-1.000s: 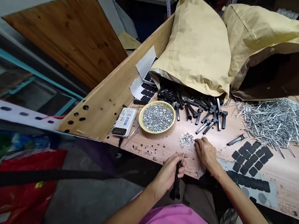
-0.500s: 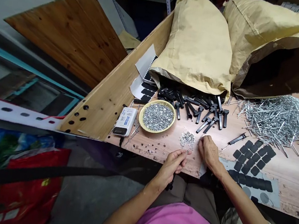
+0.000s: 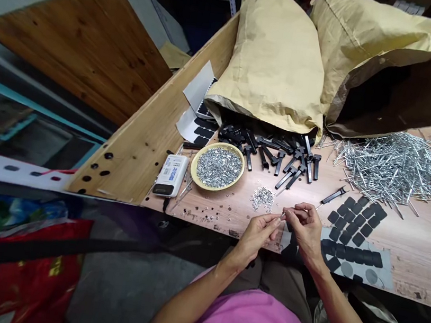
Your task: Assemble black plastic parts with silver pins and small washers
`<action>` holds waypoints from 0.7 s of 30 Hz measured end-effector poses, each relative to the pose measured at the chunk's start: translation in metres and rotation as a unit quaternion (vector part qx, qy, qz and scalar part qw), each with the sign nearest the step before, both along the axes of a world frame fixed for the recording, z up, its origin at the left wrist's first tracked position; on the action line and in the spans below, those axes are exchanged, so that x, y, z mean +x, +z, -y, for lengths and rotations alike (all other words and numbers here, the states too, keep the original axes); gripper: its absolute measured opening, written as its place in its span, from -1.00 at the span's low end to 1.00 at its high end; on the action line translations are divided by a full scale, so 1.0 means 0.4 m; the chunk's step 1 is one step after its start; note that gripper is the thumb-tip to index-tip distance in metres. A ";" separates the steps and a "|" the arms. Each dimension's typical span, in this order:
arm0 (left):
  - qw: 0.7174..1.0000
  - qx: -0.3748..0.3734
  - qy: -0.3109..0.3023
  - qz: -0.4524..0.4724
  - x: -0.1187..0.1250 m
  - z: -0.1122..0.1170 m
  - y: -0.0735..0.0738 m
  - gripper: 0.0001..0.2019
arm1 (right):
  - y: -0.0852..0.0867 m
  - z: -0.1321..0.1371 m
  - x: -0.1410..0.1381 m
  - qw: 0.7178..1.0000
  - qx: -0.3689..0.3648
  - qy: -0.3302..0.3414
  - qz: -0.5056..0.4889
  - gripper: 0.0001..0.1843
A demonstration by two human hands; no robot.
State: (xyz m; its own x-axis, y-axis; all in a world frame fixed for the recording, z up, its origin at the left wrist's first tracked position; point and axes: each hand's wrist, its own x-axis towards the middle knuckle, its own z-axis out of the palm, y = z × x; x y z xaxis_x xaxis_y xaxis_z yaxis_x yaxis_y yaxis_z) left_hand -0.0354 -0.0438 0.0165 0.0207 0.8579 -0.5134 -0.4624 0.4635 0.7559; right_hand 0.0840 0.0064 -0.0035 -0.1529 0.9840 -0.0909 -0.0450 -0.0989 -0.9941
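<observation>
My left hand (image 3: 256,238) is closed in a pinch on a thin metal rod (image 3: 283,214), of which only a short bright end shows past the fingertips. Against that end my right hand (image 3: 305,232) is pinched, thumb and forefinger together; whatever lies between them is too small to make out. Just beyond the hands lies a small heap of metal nuts or washers (image 3: 262,198). A yellow bowl (image 3: 193,174) full of similar small metal pieces stands to its left. Black plastic parts (image 3: 296,175) lie loose behind the heap.
At the right is a large pile of metal rods (image 3: 395,168). Black pads (image 3: 355,221) lie in rows near a grey sheet (image 3: 384,273). Two big paper sacks (image 3: 278,58) stand behind. A white power bank (image 3: 171,174) sits by the wooden side board (image 3: 133,144).
My right hand has left the tabletop beside the small heap and come to the fingertips of my left hand. The view has shifted slightly to the right.
</observation>
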 end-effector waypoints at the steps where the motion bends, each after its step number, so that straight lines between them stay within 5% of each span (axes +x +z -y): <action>1: 1.000 0.000 0.000 0.000 0.002 0.000 -0.001 -0.36 | -0.001 0.002 0.002 1.000 0.005 0.000 0.002 -0.61; 7: 1.000 -0.004 0.002 0.021 0.010 0.006 -0.011 -0.38 | -0.006 0.020 0.017 0.991 0.117 -0.008 0.065 -0.80; 10: 1.000 -0.004 0.002 0.005 0.012 0.007 -0.013 -0.43 | -0.006 0.024 0.038 0.954 0.251 0.034 0.162 -0.97; 12: 1.000 -0.002 0.000 -0.016 0.010 0.007 -0.010 -0.47 | -0.002 0.023 0.054 0.925 0.311 0.071 0.208 -0.90; 21: 0.995 0.018 -0.096 -0.010 -0.010 0.006 0.023 -0.47 | 0.043 -0.023 0.113 0.936 0.218 0.194 0.198 -0.71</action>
State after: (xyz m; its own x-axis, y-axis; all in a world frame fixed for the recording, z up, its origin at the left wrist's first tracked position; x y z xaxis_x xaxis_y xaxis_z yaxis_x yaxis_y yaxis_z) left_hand -0.0394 -0.0462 0.0257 0.1755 0.8570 -0.4845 -0.3524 0.5142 0.7819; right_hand 0.1293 0.0158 0.0138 -0.5452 0.8185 0.1812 0.2911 0.3875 -0.8747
